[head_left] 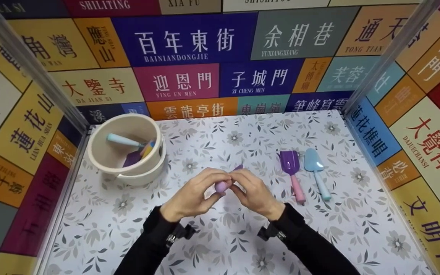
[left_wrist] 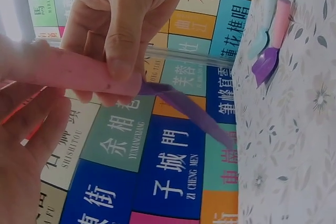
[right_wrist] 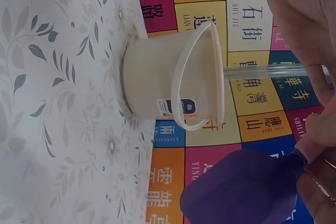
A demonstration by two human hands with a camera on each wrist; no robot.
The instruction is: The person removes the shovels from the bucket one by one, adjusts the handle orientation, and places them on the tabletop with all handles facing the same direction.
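Both hands hold a toy shovel above the table, its purple blade [right_wrist: 241, 190] pointing away and its pink handle [left_wrist: 89, 72] between the hands. My left hand [head_left: 195, 193] grips the handle toward its rounded end. My right hand [head_left: 256, 193] pinches the handle close to the blade, thumb [left_wrist: 122, 51] along it. In the head view the fingers hide most of the shovel. To the right lie a second purple shovel [head_left: 290, 162] with a pink handle and a light blue trowel [head_left: 314, 160], side by side.
A cream bucket [head_left: 107, 162] with a carrying handle [right_wrist: 185, 72] stands at the back left. Inside it are a tool with a light blue handle [head_left: 122, 139] and purple and yellow pieces. Panels of printed signs [head_left: 183, 40] enclose the flower-patterned table [head_left: 220, 244] at the back and sides.
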